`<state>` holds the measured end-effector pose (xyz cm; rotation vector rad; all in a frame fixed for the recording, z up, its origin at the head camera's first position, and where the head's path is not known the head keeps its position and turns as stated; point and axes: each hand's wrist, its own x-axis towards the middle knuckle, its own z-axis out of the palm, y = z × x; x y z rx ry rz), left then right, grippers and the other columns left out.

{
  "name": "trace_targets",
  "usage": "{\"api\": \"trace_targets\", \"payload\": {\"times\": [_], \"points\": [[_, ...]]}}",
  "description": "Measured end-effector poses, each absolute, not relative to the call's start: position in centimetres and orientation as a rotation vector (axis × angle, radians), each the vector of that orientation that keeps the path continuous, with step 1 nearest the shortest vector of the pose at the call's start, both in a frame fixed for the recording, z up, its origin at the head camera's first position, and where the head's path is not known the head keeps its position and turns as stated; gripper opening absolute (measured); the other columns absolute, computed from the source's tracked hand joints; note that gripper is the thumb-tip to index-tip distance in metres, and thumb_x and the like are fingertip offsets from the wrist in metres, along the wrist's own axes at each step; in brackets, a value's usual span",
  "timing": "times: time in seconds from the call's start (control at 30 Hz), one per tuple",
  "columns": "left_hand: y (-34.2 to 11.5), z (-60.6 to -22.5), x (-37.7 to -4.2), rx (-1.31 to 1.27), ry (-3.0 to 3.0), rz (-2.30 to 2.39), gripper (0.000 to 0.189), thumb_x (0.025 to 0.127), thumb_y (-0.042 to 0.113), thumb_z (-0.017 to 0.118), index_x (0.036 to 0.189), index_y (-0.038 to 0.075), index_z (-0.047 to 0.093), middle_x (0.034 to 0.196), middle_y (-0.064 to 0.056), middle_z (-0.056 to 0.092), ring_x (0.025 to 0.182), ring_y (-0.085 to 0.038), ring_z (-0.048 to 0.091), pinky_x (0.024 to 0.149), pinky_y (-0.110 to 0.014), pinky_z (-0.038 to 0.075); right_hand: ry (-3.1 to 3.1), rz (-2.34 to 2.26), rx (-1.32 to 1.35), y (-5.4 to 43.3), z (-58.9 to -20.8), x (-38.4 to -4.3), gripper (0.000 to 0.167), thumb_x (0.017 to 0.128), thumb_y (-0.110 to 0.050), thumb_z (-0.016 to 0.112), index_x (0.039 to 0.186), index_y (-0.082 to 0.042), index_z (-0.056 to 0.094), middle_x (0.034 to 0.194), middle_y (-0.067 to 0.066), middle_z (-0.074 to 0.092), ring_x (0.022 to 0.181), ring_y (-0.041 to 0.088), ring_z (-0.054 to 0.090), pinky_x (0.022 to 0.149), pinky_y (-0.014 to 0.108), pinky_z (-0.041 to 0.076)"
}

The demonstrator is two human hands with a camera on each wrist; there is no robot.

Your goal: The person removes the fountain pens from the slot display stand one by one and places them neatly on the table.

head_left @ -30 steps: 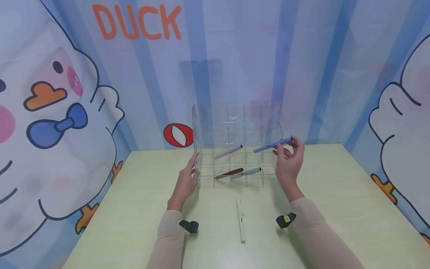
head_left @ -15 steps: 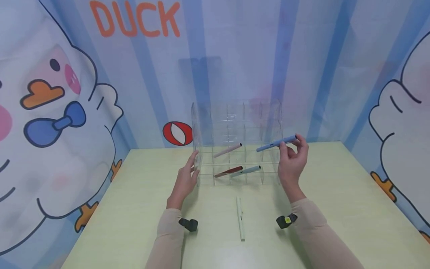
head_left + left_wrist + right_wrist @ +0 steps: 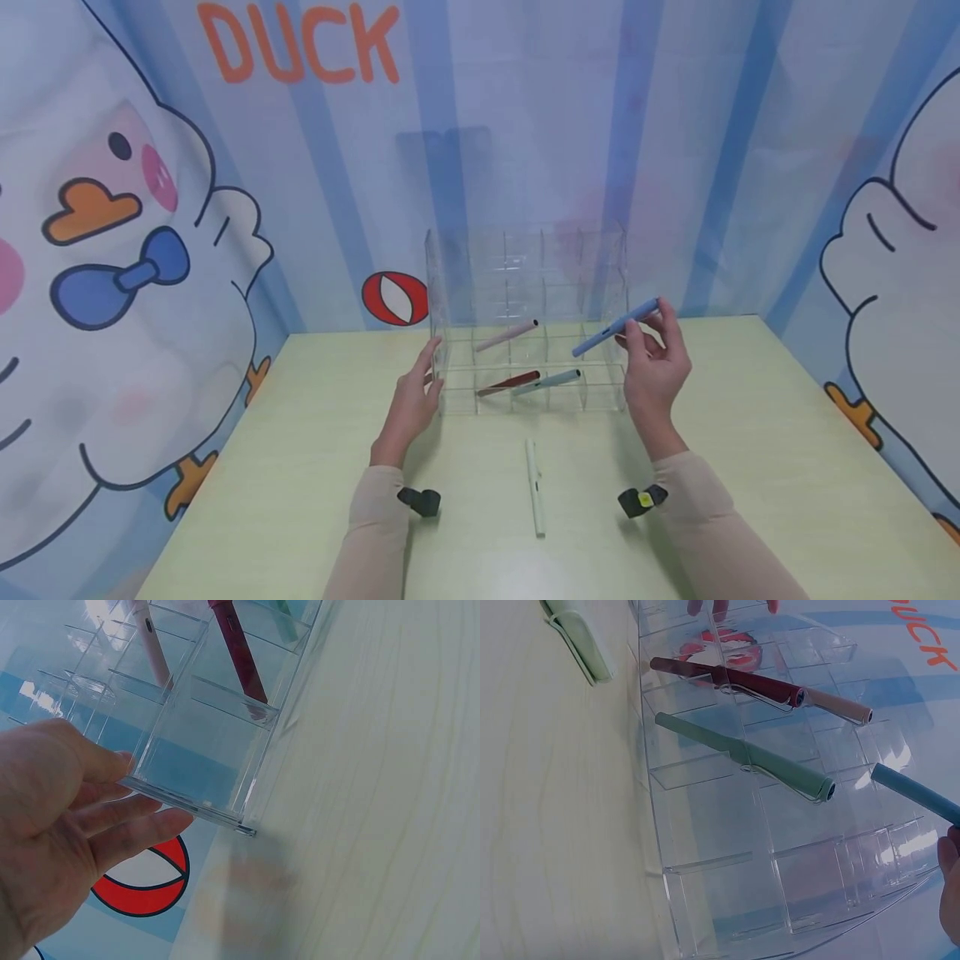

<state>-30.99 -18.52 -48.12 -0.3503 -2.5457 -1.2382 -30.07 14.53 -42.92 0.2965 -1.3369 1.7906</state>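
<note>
A clear acrylic rack with compartments (image 3: 528, 367) stands on the table. Its left side wall is held by my left hand (image 3: 412, 400); in the left wrist view the thumb and fingertips meet that wall's edge. My right hand (image 3: 656, 358) pinches a blue pen (image 3: 615, 327), raised at the rack's right front, its free end slanting down toward the rack. Inside the rack lie a pink pen (image 3: 507, 335) in an upper row, and a dark red pen (image 3: 510, 383) and a teal-green pen (image 3: 547, 382) in the bottom row. Only part of my right hand shows in the right wrist view.
A pale green pen (image 3: 536, 487) lies on the table (image 3: 300, 500) in front of the rack, between my forearms. Behind the rack hangs a striped blue backdrop (image 3: 525, 125) with duck drawings. Black cameras (image 3: 420, 502) sit on both wrists.
My right hand has shifted slightly right, and the blue pen has tilted more steeply, its free end dropping. My left hand stays at the rack's side; the other pens lie as before.
</note>
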Motion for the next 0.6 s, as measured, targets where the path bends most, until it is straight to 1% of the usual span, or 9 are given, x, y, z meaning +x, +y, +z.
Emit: {"api": "trace_targets", "payload": {"times": [0.13, 0.4, 0.6], "points": [[-18.5, -48.1, -30.9, -0.349, -2.551, -1.241, 0.073, 0.098, -0.002, 0.058, 0.159, 0.025, 0.027, 0.154, -0.017, 0.041, 0.125, -0.040, 0.057, 0.098, -0.048, 0.052, -1.323, 1.845, 0.350, 14.7, -43.3, -29.9, 0.048, 0.094, 0.004, 0.065, 0.140, -0.004, 0.056, 0.106, 0.015, 0.059, 0.077, 0.015, 0.069, 0.073, 0.028, 0.061], [-18.5, -48.2, -30.6, -0.366, -2.547, -1.246, 0.074, 0.098, -0.003, 0.059, 0.159, 0.024, 0.027, 0.154, -0.018, 0.041, 0.126, -0.040, 0.056, 0.099, -0.047, 0.051, -1.327, 1.959, 0.464, 15.2, -44.0, -29.4, 0.048, 0.100, 0.004, 0.053, 0.146, -0.005, 0.043, 0.111, 0.011, 0.047, 0.086, 0.017, 0.062, 0.070, 0.031, 0.062], [-18.5, -48.0, -30.7, -0.375, -2.534, -1.250, 0.075, 0.098, -0.003, 0.058, 0.159, 0.027, 0.026, 0.153, -0.021, 0.042, 0.124, -0.041, 0.057, 0.098, -0.049, 0.052, -1.347, 1.960, 0.540, 15.1, -43.5, -29.3, 0.046, 0.102, -0.001, 0.053, 0.147, -0.007, 0.041, 0.114, 0.011, 0.046, 0.089, 0.018, 0.060, 0.067, 0.033, 0.062]]}}
